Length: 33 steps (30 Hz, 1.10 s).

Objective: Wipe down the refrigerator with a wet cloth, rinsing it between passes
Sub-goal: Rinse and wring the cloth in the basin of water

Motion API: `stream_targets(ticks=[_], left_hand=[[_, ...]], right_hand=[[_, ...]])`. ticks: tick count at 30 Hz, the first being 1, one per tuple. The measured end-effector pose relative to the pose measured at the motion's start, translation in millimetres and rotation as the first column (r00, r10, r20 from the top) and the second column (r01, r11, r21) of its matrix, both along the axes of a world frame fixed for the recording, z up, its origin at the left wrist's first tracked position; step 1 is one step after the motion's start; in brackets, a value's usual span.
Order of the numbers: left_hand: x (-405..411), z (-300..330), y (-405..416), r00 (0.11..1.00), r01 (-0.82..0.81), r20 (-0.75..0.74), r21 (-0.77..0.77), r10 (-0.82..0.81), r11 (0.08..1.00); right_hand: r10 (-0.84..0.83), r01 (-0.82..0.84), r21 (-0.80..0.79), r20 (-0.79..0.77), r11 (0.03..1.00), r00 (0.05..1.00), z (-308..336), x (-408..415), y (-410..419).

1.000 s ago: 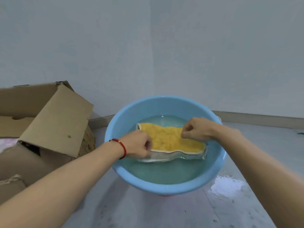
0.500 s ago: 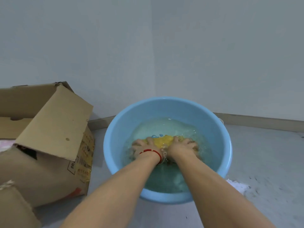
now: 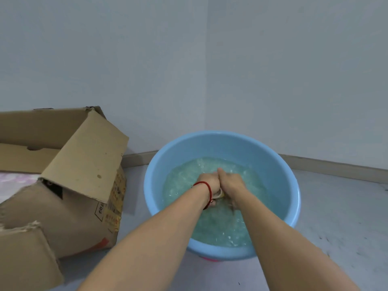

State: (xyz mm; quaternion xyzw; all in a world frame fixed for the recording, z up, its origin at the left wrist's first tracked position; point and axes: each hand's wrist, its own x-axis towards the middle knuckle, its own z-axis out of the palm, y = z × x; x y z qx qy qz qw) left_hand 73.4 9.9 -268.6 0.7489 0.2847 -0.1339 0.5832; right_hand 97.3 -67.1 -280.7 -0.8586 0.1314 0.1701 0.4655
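The cloth [image 3: 219,193] sits bunched at the centre of the blue basin [image 3: 279,171], only a pale sliver showing between the two hands. The left hand [image 3: 207,182] and right hand [image 3: 231,183] press side by side, fingers curled tight around the cloth in churned, bubbly water [image 3: 216,225]. A red string [image 3: 206,191] circles the left wrist. At nine o'clock from the basin stands an open cardboard box [image 3: 73,175] on the grey floor [image 3: 340,217]; a wall corner [image 3: 206,70] rises at twelve

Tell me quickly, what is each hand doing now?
Left hand: gripping the cloth in the basin.
Right hand: gripping the same cloth.
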Motion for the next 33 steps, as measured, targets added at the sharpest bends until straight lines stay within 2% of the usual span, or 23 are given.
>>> stream_targets(ticks=[1,3,5,7,9,11,13,14,15,17,19,21,22,23,24,26,27,29,30,31,33], left_hand=[[-1.6,3.3,4.1,0.998,0.055,-0.031,0.065,-0.053,0.996],[-4.1,6.0,18.6,0.992,0.121,-0.058,0.236,-0.110,0.964],[-7.0,2.5,34.3,0.989,0.149,-0.085,0.457,-0.123,0.877],[-9.8,-5.0,42.9,0.981,0.182,-0.157,0.537,-0.114,0.824],[-11.5,-6.4,39.8,0.976,0.179,-0.197,0.467,-0.096,0.866],[-6.0,-11.7,32.6,0.986,0.059,-0.165,0.306,-0.008,0.950],[-1.9,-20.5,28.9,0.992,-0.065,-0.095,0.146,0.079,0.987],[-4.5,-18.0,23.7,0.985,-0.117,-0.122,0.021,0.119,0.993],[-8.8,-12.4,22.3,0.979,-0.169,-0.131,-0.116,0.154,0.979],[-10.5,-8.3,23.2,0.980,-0.186,-0.122,-0.267,0.159,0.946],[-11.8,-4.8,22.3,0.980,-0.184,-0.121,-0.286,0.155,0.940],[-9.5,-4.6,23.0,0.988,-0.127,-0.122,-0.290,0.095,0.949],[-5.9,-9.2,24.3,0.990,-0.078,-0.137,-0.269,0.042,0.960],[-3.3,-10.7,27.9,0.992,-0.016,-0.128,-0.176,-0.007,0.984],[-3.8,-9.9,33.1,0.993,0.065,-0.102,-0.006,-0.066,0.998],[-3.0,-10.7,44.0,0.986,0.168,-0.041,0.337,-0.164,0.926],[-2.8,-10.2,50.0,0.985,0.170,-0.031,0.402,-0.172,0.900],[-2.5,-14.7,56.4,0.987,0.161,-0.053,0.470,-0.155,0.868],[-2.4,-15.5,56.8,0.988,0.157,-0.090,0.508,-0.128,0.847],[-3.0,-15.4,53.6,0.986,0.153,-0.132,0.518,-0.098,0.842],[-0.6,-16.1,43.6,0.984,0.146,-0.164,0.489,-0.074,0.860]], right_hand=[[0.070,-0.063,-0.153,0.040,0.986,0.997,3.7,-0.4,-6.7],[0.146,-0.112,-0.358,0.070,0.927,0.987,9.9,-2.5,-17.8],[0.201,-0.149,-0.505,0.050,0.850,0.978,10.5,-4.6,-22.2],[0.237,-0.197,-0.598,-0.012,0.777,0.971,8.2,-11.5,-20.8],[0.224,-0.252,-0.544,-0.119,0.800,0.967,7.5,-17.7,-10.3],[0.224,-0.277,-0.427,-0.171,0.861,0.959,3.5,-18.8,8.9],[0.242,-0.269,-0.274,-0.128,0.923,0.962,1.7,-16.3,27.3],[0.221,-0.230,-0.174,-0.070,0.958,0.973,1.3,-14.2,32.5],[0.182,-0.184,-0.068,-0.031,0.981,0.983,3.1,-14.5,35.3],[0.115,-0.114,0.052,-0.009,0.992,0.993,4.4,-14.8,33.1],[0.059,-0.061,0.037,0.045,0.997,0.997,2.0,-12.9,25.5],[0.097,-0.092,-0.053,0.096,0.994,0.991,1.8,-9.2,17.3],[0.169,-0.151,-0.147,0.118,0.977,0.978,4.3,-8.5,11.8],[0.243,-0.202,-0.251,0.146,0.947,0.959,6.8,-6.7,6.6],[0.304,-0.230,-0.354,0.168,0.907,0.938,7.8,-5.7,0.9],[0.370,-0.234,-0.512,0.182,0.827,0.911,8.9,-4.2,-9.3],[0.383,-0.218,-0.572,0.184,0.791,0.905,9.0,-4.3,-13.4],[0.346,-0.160,-0.687,0.141,0.708,0.928,6.9,-9.4,-16.6],[0.342,-0.171,-0.743,0.082,0.647,0.936,4.4,-11.3,-14.3],[0.317,-0.204,-0.750,0.009,0.630,0.948,5.0,-14.9,-10.9],[0.223,-0.252,-0.640,-0.127,0.726,0.966,-1.7,-14.7,2.5]])
